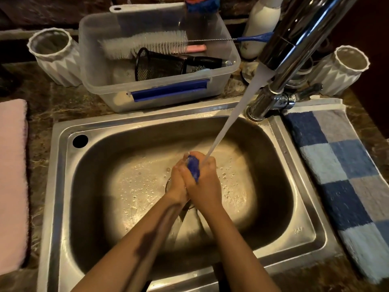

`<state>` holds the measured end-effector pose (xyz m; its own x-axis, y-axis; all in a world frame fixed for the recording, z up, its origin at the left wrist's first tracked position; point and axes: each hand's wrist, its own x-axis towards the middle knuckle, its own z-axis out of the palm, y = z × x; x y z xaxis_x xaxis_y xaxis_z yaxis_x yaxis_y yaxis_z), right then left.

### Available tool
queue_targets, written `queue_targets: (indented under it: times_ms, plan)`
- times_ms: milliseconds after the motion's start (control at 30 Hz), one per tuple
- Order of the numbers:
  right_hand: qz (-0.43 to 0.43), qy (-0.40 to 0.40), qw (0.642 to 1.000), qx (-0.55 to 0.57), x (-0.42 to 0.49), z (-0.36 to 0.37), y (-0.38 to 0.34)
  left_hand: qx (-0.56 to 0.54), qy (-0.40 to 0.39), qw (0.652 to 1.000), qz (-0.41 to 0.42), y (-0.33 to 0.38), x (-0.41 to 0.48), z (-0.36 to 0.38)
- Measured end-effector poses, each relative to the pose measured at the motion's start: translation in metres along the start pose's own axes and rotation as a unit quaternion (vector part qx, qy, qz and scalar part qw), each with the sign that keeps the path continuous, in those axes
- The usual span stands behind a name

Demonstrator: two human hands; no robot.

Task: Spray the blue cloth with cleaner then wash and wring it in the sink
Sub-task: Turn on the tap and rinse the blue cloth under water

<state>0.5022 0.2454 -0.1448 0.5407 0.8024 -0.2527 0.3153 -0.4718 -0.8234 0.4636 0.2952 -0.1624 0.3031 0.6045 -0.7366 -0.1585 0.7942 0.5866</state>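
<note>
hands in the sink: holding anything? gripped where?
Both the left hand and right hand clasp the blue cloth, wadded between them under the tap stream. Only a strip shows, so which part they grip cannot be told.

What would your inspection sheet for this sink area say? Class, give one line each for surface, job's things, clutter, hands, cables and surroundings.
Surface: steel sink, wet with droplets, set in a dark marbled counter.
Job's things: blue cloth bunched under running water from the faucet.
Clutter: clear tub holding a bottle brush and black mesh cup; left ribbed cup; right ribbed cup; white bottle.
Hands: left hand and right hand both grip the cloth.
Cables: nothing seen.
Surroundings: pink towel left of the sink, blue checked towel right.
</note>
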Motion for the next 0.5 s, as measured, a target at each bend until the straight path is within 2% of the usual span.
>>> queue_targets:
  times_ms: [100,200,267,367,433,500]
  plan:
    - [0.057,0.056,0.996,0.034,0.01,-0.001,-0.003,0.027,-0.021,0.999,0.018,-0.005,-0.002,0.004]
    - [0.075,0.076,0.994,0.005,0.018,0.0,-0.003,0.062,-0.001,0.997,0.053,-0.003,-0.003,0.007]
    - [0.1,0.088,0.991,0.024,0.022,-0.001,-0.001,0.08,0.011,0.996,0.041,-0.003,-0.005,0.008]
    - [0.198,0.089,0.966,0.138,0.031,-0.003,0.004,0.113,0.035,0.992,0.033,-0.003,-0.008,0.011]
    - [0.263,0.065,0.936,0.225,0.035,-0.006,0.003,0.13,0.041,0.989,0.051,-0.002,-0.008,0.01]
    - [0.287,0.024,0.914,0.285,0.038,-0.012,0.0,0.136,0.031,0.988,0.071,0.0,-0.008,0.007]
